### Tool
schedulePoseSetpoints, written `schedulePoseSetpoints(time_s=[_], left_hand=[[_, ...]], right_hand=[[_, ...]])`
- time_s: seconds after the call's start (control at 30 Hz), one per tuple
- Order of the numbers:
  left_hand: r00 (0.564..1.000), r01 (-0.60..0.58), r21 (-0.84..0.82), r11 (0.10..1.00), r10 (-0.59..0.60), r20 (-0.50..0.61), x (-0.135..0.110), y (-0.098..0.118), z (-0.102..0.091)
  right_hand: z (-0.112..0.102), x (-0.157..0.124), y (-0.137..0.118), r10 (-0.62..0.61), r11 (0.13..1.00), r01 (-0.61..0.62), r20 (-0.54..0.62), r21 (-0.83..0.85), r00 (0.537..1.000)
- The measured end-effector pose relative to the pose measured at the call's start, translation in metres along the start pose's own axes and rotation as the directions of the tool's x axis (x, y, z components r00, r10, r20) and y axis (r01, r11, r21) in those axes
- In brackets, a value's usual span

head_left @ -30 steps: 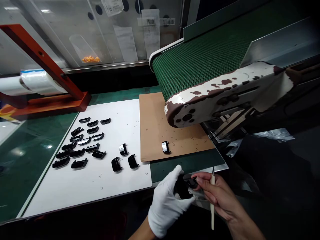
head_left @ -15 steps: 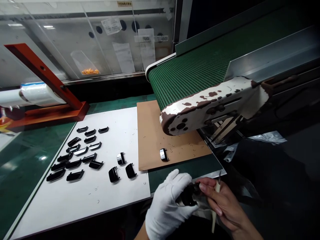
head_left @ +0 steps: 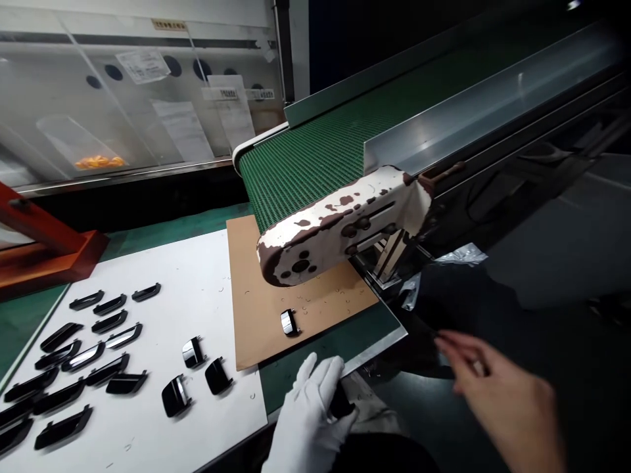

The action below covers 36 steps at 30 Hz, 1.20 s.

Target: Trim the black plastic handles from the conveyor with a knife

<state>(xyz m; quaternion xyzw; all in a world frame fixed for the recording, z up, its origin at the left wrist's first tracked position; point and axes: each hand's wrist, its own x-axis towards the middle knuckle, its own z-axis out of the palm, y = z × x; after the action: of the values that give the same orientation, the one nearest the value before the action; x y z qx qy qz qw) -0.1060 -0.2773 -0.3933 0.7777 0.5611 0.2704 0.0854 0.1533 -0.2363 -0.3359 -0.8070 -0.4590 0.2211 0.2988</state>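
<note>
My left hand [head_left: 308, 420], in a white glove, is closed around a small black plastic part [head_left: 341, 407] just off the table's front edge. My bare right hand [head_left: 497, 394] hovers to the right over the dark floor area, fingers stretched towards the left and blurred by motion. Whether it holds the pale stick cannot be made out. Another black part [head_left: 288, 322] lies on the brown cardboard [head_left: 251, 276]. Three more black parts [head_left: 192, 353] lie loose on the white sheet [head_left: 197, 282], and several narrower black pieces [head_left: 83, 358] lie in rows at its left.
A green conveyor belt [head_left: 305, 164] with a worn white end plate [head_left: 335, 223] overhangs the cardboard. A red stand [head_left: 44, 246] sits at the far left. Clear panels [head_left: 148, 105] with paper notices close the back. A metal table edge [head_left: 384, 341] runs beside my hands.
The view has swung to the right. My right hand has let go of the part and pulled away to the right; the left hand keeps the part, lower and further left.
</note>
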Motion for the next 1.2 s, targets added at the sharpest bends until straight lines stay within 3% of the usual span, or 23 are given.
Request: schedulePoseSetpoints(time_s=[0.07,0.17,0.23,0.33,0.43,0.5,0.53,0.57,0.6,0.83,1.0,1.2], left_hand=[[0.999,-0.022,-0.096,0.995,0.017,-0.052,0.001,-0.006,-0.006],[0.997,0.0,-0.271,0.963,-0.021,-0.076,0.003,-0.007,-0.015],[0.993,0.021,-0.381,0.924,-0.063,-0.099,0.005,-0.003,-0.021],[0.976,0.074,-0.529,0.846,-0.169,-0.134,0.009,0.006,-0.028],[0.959,0.141,-0.628,0.765,-0.264,-0.106,0.01,0.014,-0.032],[0.952,0.174,-0.672,0.72,-0.298,-0.073,0.01,0.018,-0.035],[0.95,0.188,-0.692,0.697,-0.309,-0.053,0.01,0.021,-0.036],[0.947,0.201,-0.714,0.671,-0.319,-0.033,0.009,0.023,-0.037],[0.945,0.211,-0.738,0.642,-0.326,-0.014,0.009,0.025,-0.039],[0.908,0.285,-0.885,0.367,-0.398,0.127,0.008,0.042,-0.045],[0.882,0.325,-0.918,0.23,-0.424,0.206,0.007,0.046,-0.046],[0.882,0.327,-0.924,0.198,-0.414,0.224,0.009,0.045,-0.048]], right_hand=[[-0.019,0.043,0.012,0.076,0.987,-0.09,-0.109,-0.133,0.991],[-0.03,0.086,0.027,0.088,0.978,-0.102,-0.082,-0.18,0.993],[-0.022,0.089,0.032,0.086,0.991,-0.086,-0.006,-0.106,0.996],[0.002,0.061,0.028,-0.02,0.994,-0.006,0.245,0.105,0.969],[0.021,0.019,0.008,-0.204,0.965,0.09,0.488,0.247,0.848],[0.024,-0.005,-0.011,-0.354,0.927,0.173,0.628,0.332,0.693],[0.023,-0.015,-0.021,-0.411,0.908,0.207,0.677,0.364,0.611],[0.021,-0.023,-0.03,-0.453,0.89,0.239,0.693,0.388,0.561],[0.019,-0.029,-0.038,-0.482,0.876,0.272,0.687,0.399,0.544],[0.016,-0.051,-0.065,-0.558,0.769,0.603,0.684,0.213,0.47],[0.023,-0.055,-0.078,-0.581,0.756,0.601,0.688,0.258,0.435],[0.024,-0.056,-0.084,-0.585,0.746,0.619,0.687,0.246,0.431]])
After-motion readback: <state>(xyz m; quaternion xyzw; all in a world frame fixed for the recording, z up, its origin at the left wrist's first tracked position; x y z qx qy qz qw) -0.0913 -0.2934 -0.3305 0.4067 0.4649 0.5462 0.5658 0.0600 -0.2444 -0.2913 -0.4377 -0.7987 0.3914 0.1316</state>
